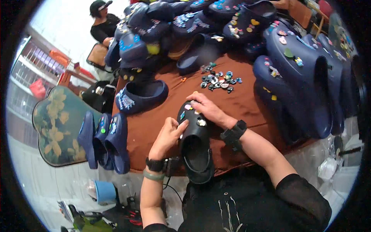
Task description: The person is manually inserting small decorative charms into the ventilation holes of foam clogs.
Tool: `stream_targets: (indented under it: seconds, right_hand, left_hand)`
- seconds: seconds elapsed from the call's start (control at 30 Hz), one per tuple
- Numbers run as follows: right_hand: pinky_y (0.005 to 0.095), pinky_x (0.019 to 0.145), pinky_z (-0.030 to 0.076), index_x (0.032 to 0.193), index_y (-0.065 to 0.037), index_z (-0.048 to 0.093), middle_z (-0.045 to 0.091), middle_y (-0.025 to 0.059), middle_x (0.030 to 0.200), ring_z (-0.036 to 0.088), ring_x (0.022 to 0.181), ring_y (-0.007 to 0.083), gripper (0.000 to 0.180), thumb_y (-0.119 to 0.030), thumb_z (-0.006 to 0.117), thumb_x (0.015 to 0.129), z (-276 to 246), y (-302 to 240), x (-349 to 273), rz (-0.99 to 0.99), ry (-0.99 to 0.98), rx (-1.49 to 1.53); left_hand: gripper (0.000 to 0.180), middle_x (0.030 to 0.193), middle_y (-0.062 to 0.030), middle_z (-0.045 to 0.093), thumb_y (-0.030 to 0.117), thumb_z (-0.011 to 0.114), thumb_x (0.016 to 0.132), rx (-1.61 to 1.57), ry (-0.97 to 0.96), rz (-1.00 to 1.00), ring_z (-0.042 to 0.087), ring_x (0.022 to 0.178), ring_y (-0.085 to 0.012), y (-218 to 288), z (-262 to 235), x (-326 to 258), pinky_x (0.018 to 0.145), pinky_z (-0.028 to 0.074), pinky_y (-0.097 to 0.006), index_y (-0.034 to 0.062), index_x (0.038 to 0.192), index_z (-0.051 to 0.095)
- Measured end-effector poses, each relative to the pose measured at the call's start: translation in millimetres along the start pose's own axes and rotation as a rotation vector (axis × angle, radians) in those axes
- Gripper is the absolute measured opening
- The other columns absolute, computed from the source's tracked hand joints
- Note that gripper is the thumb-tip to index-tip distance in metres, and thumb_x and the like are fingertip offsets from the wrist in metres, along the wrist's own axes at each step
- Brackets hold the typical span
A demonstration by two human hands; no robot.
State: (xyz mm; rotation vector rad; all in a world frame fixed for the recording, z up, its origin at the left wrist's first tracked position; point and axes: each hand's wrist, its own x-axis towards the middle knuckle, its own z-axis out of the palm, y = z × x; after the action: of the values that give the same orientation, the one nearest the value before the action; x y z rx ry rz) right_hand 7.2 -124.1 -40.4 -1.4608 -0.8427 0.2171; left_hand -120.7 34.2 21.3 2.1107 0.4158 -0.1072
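A black clog (195, 145) with a few small coloured charms on its upper rests at the near edge of the table, toe pointing away from me. My left hand (169, 133) grips its left side, thumb on the upper near the charms. From the right, my right hand (208, 110) is wrapped over the toe, its fingers bent round the front. Whether a charm is pinched under the fingers is hidden. Beyond the toe lies a loose pile of small charms (220, 82), mostly black, white and blue. A dark blue clog (145, 96) with white and blue charms sits to the left.
A brown cloth (247, 112) covers the table. Heaped clogs (147, 23) fill the far side, and large blue clogs (297, 69) crowd the right. Several clogs (116, 143) stand at the left edge by a floral chair back (60, 127). Another person (103, 25) sits at far left.
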Motion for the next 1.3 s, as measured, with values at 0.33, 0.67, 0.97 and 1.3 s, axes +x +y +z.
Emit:
stream_targets:
  seconds: [0.33,0.67,0.97,1.3]
  right_hand:
    - [0.0325,0.096,0.038,0.111,-0.002,0.057,0.052,0.0093,0.107,0.049,0.107,0.0224,0.025,-0.015,0.052,0.09,1.6,7.4,0.2,-0.029,0.061,-0.023]
    - [0.0307,0.097,0.039,0.107,-0.002,0.061,0.057,0.008,0.106,0.051,0.107,0.0201,0.024,-0.012,0.055,0.086,-1.0,2.5,-3.3,0.001,0.101,-0.031]
    - [0.0222,0.068,0.045,0.098,-0.002,0.067,0.062,-0.0012,0.084,0.054,0.075,0.0058,0.024,-0.013,0.053,0.081,-13.5,5.7,2.8,0.201,-0.095,0.307]
    - [0.0246,0.074,0.044,0.098,0.0,0.067,0.064,0.0009,0.087,0.056,0.081,0.0096,0.028,-0.016,0.048,0.086,-17.5,0.2,2.0,0.226,-0.061,0.302]
  left_hand:
    - [0.018,0.077,-0.0193,0.056,0.018,0.046,0.096,0.272,0.123,0.366,0.059,0.071,-0.03,-5.7,5.2,-14.0,0.066,0.046,-0.039,0.001,0.1,0.049]
    - [0.022,0.084,-0.0065,0.05,0.019,0.056,0.095,-0.017,0.378,0.68,0.049,0.08,-0.0199,-10.1,48.4,-12.5,0.075,0.041,-0.03,0.0026,0.081,0.052]
    - [0.033,0.062,-0.0008,0.039,0.015,0.055,0.094,-0.249,0.451,0.577,0.038,0.059,-0.0149,-4.7,71.5,-2.7,0.055,0.032,-0.03,0.0049,0.064,0.044]
    - [0.023,0.066,0.003,0.046,0.024,0.058,0.095,-0.802,0.317,0.09,0.042,0.049,-0.0057,-2.0,30.8,25.6,0.042,0.032,-0.02,0.0098,0.079,0.049]
